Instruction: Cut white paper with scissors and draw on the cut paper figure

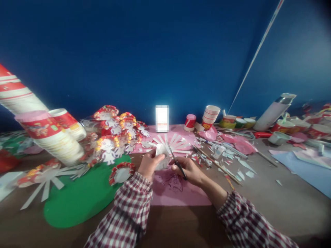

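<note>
My left hand (150, 164) is closed around a white paper cup (161, 152), holding it above a pink paper sheet (176, 193). My right hand (190, 170) grips a pair of scissors (175, 159) by its dark handles, and the blades point up to the cup's right side. Both sleeves are red and white plaid. The pink sheet carries a dark line drawing under my hands.
A green paper oval (77, 199) lies at the left with paper-cup dolls (113, 134) behind it. Stacks of red and white cups (51, 137) lean in from the far left. Paper scraps and sticks (222, 162) litter the right; blue sheets (307, 168) lie at the far right.
</note>
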The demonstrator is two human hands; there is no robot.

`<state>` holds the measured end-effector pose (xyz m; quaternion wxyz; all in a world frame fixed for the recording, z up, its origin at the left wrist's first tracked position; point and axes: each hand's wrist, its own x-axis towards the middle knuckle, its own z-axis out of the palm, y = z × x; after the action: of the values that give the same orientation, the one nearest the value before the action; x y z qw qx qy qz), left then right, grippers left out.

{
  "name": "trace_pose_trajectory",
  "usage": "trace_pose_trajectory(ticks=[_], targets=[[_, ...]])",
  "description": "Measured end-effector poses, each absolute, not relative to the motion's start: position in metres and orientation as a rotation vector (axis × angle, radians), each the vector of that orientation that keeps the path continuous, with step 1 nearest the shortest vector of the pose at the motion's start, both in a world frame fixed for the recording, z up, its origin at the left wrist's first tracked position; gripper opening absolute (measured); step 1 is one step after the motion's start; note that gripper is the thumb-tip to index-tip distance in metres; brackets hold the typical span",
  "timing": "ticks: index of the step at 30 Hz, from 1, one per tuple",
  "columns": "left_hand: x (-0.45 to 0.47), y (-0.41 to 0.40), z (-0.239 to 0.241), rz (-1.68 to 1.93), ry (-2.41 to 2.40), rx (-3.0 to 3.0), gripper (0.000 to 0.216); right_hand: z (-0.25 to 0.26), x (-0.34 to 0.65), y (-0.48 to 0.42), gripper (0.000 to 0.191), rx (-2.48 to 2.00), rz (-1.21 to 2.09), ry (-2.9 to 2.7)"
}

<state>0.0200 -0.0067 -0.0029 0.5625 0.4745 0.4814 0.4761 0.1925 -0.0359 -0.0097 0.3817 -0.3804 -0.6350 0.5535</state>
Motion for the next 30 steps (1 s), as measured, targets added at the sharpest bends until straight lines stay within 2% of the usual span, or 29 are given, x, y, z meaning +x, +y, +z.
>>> trace_pose_trajectory(ticks=[5, 12, 18, 25, 30], targets=[[0.024, -0.011, 0.004, 1.123, 1.126, 1.069, 0.025, -0.008, 0.192, -0.036, 0.031, -0.988, 1.411, -1.623], [0.026, -0.012, 0.002, 1.078, 1.060, 1.036, 0.014, -0.008, 0.192, -0.034, 0.033, -1.006, 1.399, -1.431], [0.029, -0.015, 0.003, 1.080, 0.944, 0.970, 0.027, -0.009, 0.193, -0.029, 0.038, -0.926, 1.367, -1.179], [0.033, -0.018, 0.003, 0.958, 0.967, 0.973, 0.023, -0.006, 0.201, -0.025, 0.041, -0.799, 1.438, -1.064], [0.032, -0.017, -0.002, 0.905, 0.969, 0.997, 0.030, -0.006, 0.199, -0.028, 0.043, -0.846, 1.437, -1.100]])
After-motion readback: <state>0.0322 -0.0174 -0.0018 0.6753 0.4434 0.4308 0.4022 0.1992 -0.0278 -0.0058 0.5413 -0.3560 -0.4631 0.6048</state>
